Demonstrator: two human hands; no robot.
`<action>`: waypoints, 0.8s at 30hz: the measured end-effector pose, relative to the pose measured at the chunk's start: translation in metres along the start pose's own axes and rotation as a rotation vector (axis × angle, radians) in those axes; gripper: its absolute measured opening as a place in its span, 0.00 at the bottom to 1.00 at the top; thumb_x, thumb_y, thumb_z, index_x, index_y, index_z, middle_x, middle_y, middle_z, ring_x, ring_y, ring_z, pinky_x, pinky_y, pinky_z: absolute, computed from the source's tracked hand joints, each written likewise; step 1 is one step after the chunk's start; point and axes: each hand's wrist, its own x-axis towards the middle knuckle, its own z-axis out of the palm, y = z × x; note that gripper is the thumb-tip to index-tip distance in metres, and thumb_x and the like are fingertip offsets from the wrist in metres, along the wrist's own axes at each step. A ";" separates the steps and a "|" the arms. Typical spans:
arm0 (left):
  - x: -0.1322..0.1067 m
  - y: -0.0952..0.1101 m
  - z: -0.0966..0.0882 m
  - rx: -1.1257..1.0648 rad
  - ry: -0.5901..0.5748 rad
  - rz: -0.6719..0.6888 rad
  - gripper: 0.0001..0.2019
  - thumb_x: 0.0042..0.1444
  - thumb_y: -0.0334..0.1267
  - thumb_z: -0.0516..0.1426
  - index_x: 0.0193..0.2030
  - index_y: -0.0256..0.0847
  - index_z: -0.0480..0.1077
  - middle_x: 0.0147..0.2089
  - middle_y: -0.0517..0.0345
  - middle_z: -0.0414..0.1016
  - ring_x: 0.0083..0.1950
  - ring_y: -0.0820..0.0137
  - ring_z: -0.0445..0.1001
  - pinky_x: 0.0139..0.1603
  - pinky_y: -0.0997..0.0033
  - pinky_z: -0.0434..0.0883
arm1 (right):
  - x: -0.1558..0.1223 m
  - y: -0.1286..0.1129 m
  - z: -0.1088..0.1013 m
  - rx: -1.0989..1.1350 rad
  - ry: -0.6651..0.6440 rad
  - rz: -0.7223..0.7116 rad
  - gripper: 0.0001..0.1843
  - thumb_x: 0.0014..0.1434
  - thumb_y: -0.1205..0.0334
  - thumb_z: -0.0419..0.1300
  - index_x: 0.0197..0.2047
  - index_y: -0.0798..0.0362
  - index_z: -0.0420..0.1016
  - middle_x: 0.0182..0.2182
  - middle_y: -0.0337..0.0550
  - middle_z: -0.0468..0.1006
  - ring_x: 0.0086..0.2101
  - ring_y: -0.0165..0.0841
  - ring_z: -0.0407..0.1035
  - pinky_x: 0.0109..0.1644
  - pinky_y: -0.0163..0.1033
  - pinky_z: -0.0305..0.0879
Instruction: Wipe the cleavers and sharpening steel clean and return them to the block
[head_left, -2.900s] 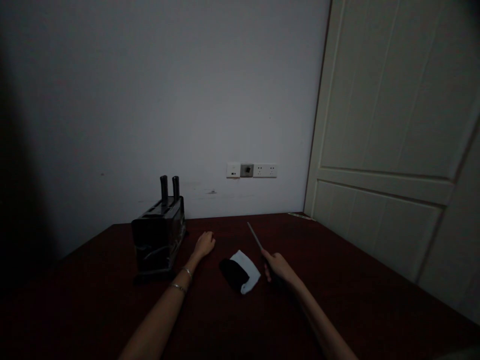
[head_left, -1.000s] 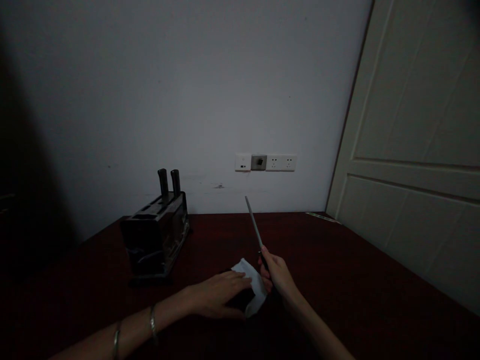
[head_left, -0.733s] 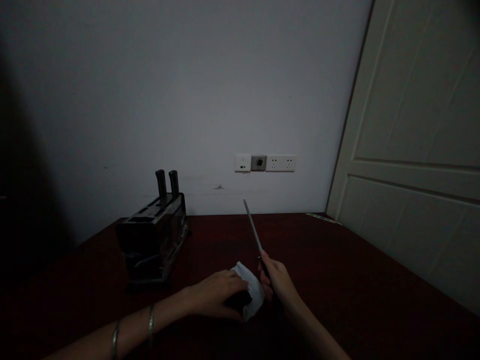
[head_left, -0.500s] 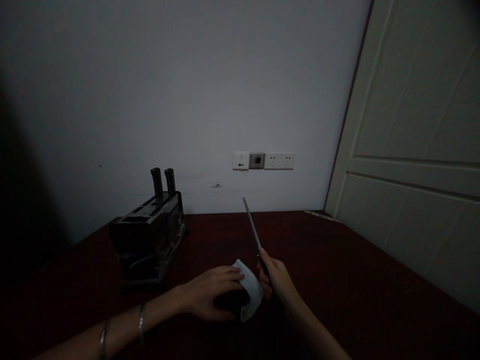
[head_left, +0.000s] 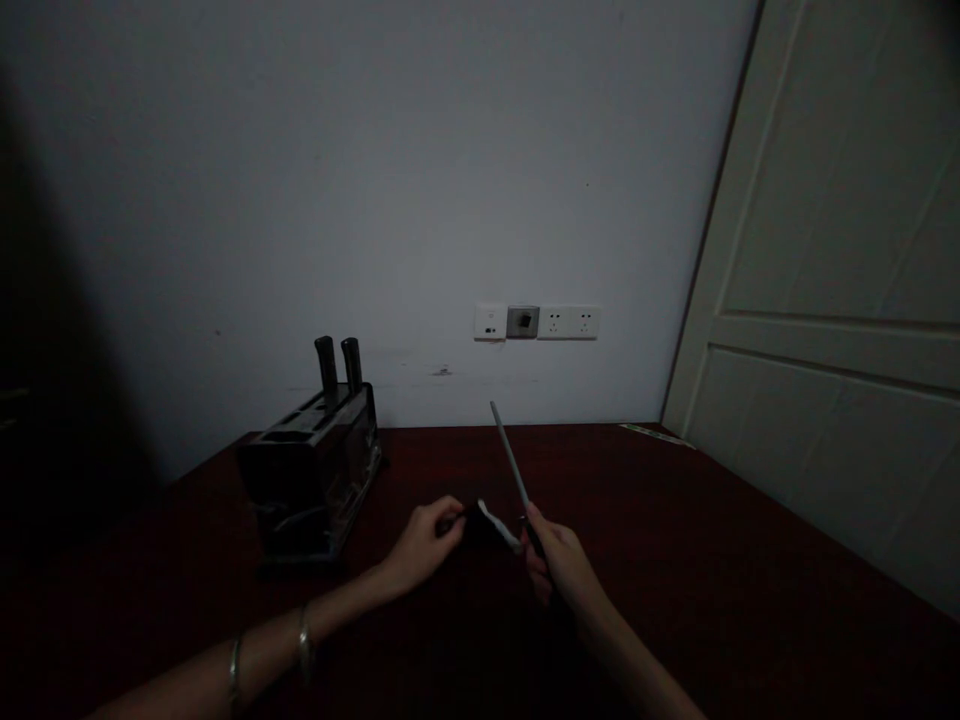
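My right hand (head_left: 559, 565) is wrapped around the black handle of a sharpening steel (head_left: 510, 455), whose thin grey rod points up and away, leaning left. Between thumb and fingers, my left hand (head_left: 427, 540) pinches a dark cloth (head_left: 486, 530) with a pale strip along its right side. The cloth's pale end lies close to the right hand's fingers; whether they touch it I cannot tell in the dim light. Left of both hands stands a black knife block (head_left: 315, 470) with two dark knife handles (head_left: 339, 365) sticking up from its far end.
Everything rests on a dark red tabletop (head_left: 675, 540). A grey-white wall with sockets (head_left: 568, 322) rises behind it. A pale panelled door (head_left: 832, 300) borders the right side, and a thin flat strip (head_left: 657, 435) lies at the back right corner.
My left hand has moved from spread over the cloth to pinching its dark left part, a little farther away. The cloth's pale face has turned mostly out of sight. The right hand keeps its grip.
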 end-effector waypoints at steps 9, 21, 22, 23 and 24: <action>0.108 0.003 -0.039 0.014 0.503 -0.093 0.10 0.52 0.40 0.51 0.36 0.37 0.68 0.34 0.53 0.75 0.37 0.66 0.73 0.38 0.69 0.67 | 0.003 0.003 0.000 -0.070 -0.005 0.059 0.26 0.49 0.35 0.51 0.22 0.52 0.58 0.05 0.25 0.54 0.06 0.22 0.48 0.08 0.28 0.45; 0.130 -0.011 0.006 0.162 0.237 0.217 0.10 0.56 0.33 0.50 0.44 0.38 0.65 0.48 0.48 0.72 0.50 0.66 0.70 0.50 0.64 0.65 | 0.000 0.003 0.001 -0.112 -0.035 0.067 0.26 0.51 0.37 0.51 0.21 0.53 0.59 0.06 0.25 0.54 0.06 0.21 0.48 0.07 0.27 0.44; 0.128 -0.011 0.008 0.169 0.207 0.253 0.10 0.56 0.33 0.50 0.45 0.38 0.65 0.50 0.47 0.71 0.53 0.66 0.68 0.53 0.63 0.64 | 0.001 0.003 0.001 -0.113 -0.030 0.071 0.26 0.52 0.37 0.50 0.21 0.53 0.59 0.05 0.25 0.54 0.06 0.21 0.48 0.07 0.27 0.44; 0.125 -0.011 0.009 0.177 0.173 0.290 0.10 0.55 0.32 0.51 0.44 0.38 0.65 0.52 0.47 0.70 0.55 0.66 0.66 0.54 0.63 0.63 | 0.001 0.003 0.000 -0.115 -0.026 0.071 0.26 0.52 0.37 0.50 0.21 0.53 0.59 0.05 0.25 0.54 0.06 0.21 0.48 0.07 0.27 0.45; 0.123 -0.010 0.009 0.187 0.137 0.326 0.10 0.55 0.32 0.51 0.43 0.38 0.66 0.52 0.48 0.70 0.57 0.66 0.65 0.55 0.64 0.62 | 0.002 0.003 0.000 -0.117 -0.025 0.070 0.26 0.53 0.38 0.50 0.21 0.53 0.59 0.05 0.25 0.54 0.06 0.21 0.48 0.07 0.27 0.45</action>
